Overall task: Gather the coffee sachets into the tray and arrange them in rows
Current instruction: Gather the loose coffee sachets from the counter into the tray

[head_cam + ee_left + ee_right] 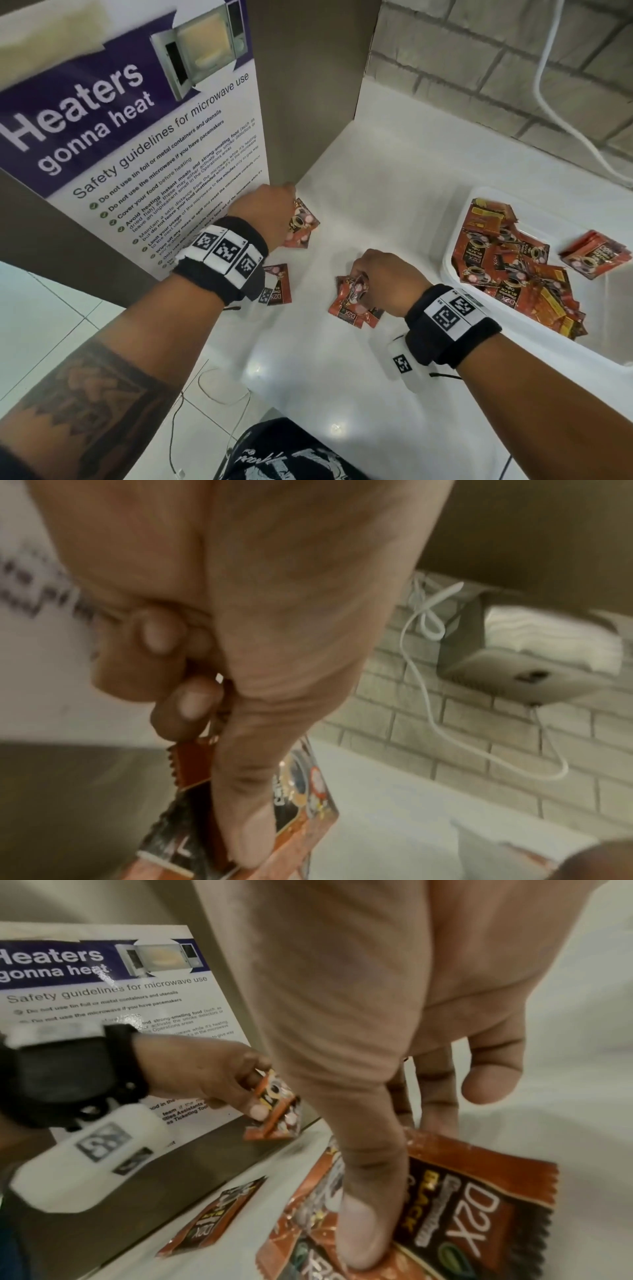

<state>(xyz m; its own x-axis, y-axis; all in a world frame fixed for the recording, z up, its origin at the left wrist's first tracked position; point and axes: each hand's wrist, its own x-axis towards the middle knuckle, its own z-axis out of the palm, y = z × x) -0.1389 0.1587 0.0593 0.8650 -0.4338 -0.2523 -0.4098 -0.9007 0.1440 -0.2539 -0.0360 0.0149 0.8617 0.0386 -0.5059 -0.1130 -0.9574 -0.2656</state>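
Red-and-black coffee sachets lie on a white counter (pixel 376 192). My left hand (pixel 286 209) pinches a few sachets (pixel 303 224) beside the cabinet panel; in the left wrist view thumb and fingers clamp those sachets (pixel 301 804). My right hand (pixel 363 281) grips a small bunch of sachets (pixel 347 303) at the counter's middle, with its thumb (pixel 363 1231) pressing on the top sachet (pixel 472 1204). One loose sachet (pixel 279 284) lies flat under my left wrist. The white tray (pixel 479 193) on the right holds a jumbled pile of sachets (pixel 513 274) and a separate bunch (pixel 596 255).
A brown cabinet panel with a microwave safety poster (pixel 137 137) stands at the left, close to my left hand. A brick wall with a white cable (pixel 565 120) runs behind the counter. A paper towel dispenser (pixel 514 664) hangs on that wall. The counter's front edge drops to a tiled floor.
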